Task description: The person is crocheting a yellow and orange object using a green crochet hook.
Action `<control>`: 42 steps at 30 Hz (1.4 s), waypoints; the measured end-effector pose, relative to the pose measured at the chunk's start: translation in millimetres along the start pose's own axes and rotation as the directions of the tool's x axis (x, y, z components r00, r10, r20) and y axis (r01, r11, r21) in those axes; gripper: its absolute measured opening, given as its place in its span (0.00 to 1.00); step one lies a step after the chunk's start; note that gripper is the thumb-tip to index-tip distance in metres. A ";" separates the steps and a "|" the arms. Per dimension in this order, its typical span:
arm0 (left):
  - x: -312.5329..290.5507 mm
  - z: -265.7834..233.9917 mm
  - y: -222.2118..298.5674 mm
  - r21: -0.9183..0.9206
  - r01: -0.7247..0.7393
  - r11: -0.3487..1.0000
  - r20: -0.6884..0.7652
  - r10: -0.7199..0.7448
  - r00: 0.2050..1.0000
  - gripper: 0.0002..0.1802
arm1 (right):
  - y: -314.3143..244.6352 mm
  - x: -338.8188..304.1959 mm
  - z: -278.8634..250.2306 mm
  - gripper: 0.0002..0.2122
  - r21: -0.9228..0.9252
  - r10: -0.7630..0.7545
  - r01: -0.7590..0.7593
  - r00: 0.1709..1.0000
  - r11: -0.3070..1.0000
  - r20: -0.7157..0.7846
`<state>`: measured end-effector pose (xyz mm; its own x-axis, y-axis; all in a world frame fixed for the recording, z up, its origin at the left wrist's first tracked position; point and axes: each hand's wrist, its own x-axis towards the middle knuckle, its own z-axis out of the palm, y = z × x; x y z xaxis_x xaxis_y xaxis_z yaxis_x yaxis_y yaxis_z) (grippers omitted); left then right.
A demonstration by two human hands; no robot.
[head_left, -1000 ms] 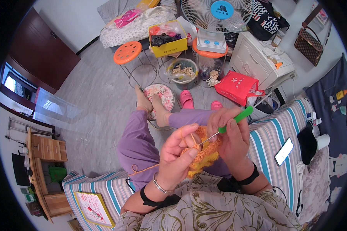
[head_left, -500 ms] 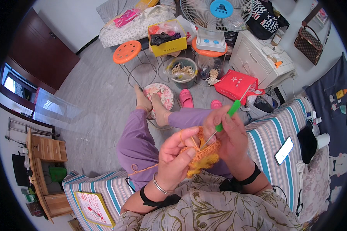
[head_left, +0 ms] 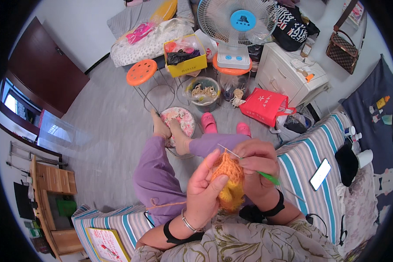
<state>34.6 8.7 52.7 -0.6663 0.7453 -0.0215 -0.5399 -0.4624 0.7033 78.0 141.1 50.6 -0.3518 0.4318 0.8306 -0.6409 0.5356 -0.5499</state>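
Over my lap, my left hand (head_left: 203,185) pinches a small crochet piece (head_left: 230,172), orange at the top and yellow below, between thumb and fingers. My right hand (head_left: 261,166) grips a crochet hook with a green handle (head_left: 268,177). Its thin metal shaft points up and left, with the tip just above the peak of the orange stitches. Another metal length sticks out past the handle's other end. A strand of orange yarn (head_left: 168,204) runs left from the left hand across the purple trousers. The right fingers partly cover the handle and the piece's right edge.
I sit on a striped couch cover (head_left: 299,157), a phone (head_left: 320,174) lying at my right. My feet rest on a floral stool (head_left: 185,120). Beyond are pink clogs (head_left: 208,122), a red bag (head_left: 264,107), a bucket (head_left: 205,102) and a fan (head_left: 242,19) on an orange stool.
My right hand has turned over, so the hook's handle now slopes down to the right instead of up. The orange stitches are now drawn up to a peak near the hook tip.
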 end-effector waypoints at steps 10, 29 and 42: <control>2.3 -10.5 7.4 0.267 0.055 0.962 0.067 -0.075 0.995 0.14 | -15.5 6.7 -14.7 0.06 0.036 0.459 -0.465 0.881 0.884 0.112; 22.6 -5.0 -5.9 0.149 0.246 0.958 -0.135 -0.227 0.965 0.11 | 27.5 1.7 -39.7 0.06 0.394 0.393 -0.541 0.829 0.743 0.397; 17.6 15.5 4.2 0.531 0.087 0.843 -0.248 0.056 0.967 0.15 | 62.5 13.4 -25.4 0.12 0.448 0.290 -0.861 0.504 0.241 0.813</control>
<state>28.5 27.4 66.3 -0.8025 0.5754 -0.1578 -0.2405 -0.0699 0.9681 50.5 198.8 25.1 -0.9183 -0.2169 0.3312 -0.1572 -0.5681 -0.8078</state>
